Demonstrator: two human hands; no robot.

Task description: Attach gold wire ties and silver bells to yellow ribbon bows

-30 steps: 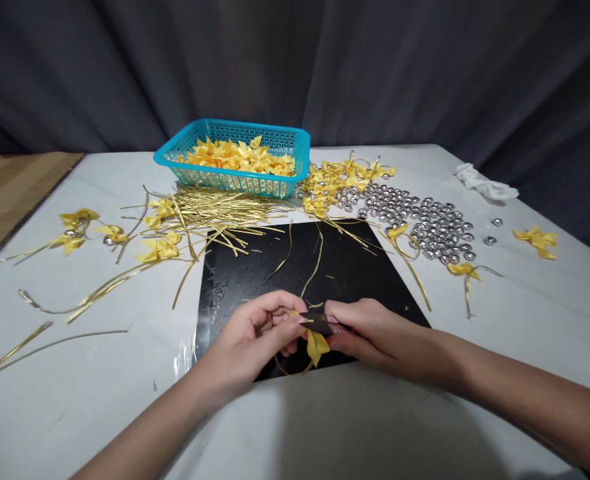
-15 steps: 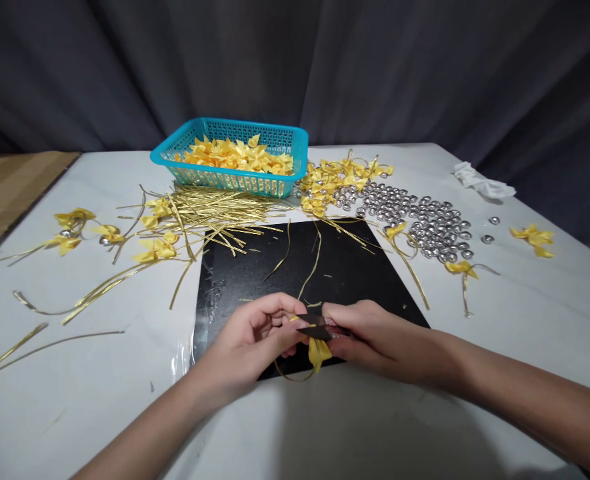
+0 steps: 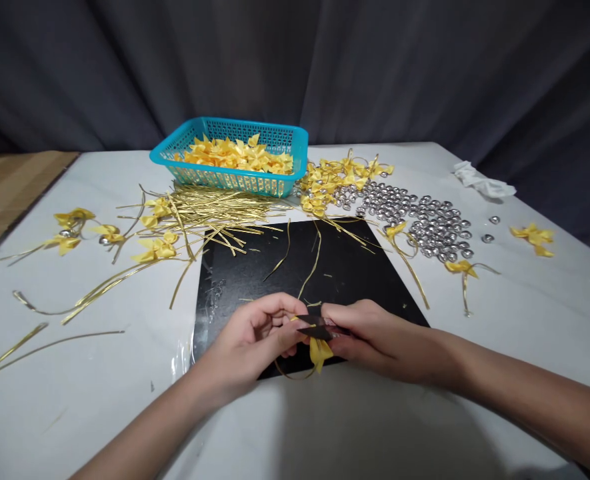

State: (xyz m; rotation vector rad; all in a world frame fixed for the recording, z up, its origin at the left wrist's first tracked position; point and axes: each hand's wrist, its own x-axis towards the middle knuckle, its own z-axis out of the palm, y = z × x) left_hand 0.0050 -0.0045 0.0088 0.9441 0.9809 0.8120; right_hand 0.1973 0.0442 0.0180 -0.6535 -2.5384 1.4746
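Over the front part of a black mat [image 3: 295, 267], my left hand [image 3: 259, 333] pinches a yellow ribbon flower [image 3: 320, 353]. A loop of thin gold cord [image 3: 295, 378] hangs below it. My right hand [image 3: 379, 337] is closed around a small pair of dark-bladed snips [image 3: 315, 328]; its handle is mostly hidden in the fingers. The two blades point left, slightly parted, and lie across the top of the flower against my left fingertips. Exactly what sits between the blades is hard to make out.
At the back stands a turquoise basket [image 3: 225, 175] of yellow ribbon flowers. Gold cords [image 3: 219, 207] lie in front of it, silver beads [image 3: 425, 223] to the right. Corded flowers [image 3: 339, 177] are heaped beside the basket. A crumpled white tissue [image 3: 483, 181] rests at far right.
Almost nothing differs. The flower under the blades has shifted very slightly; both hands and the snips keep nearly the same place.
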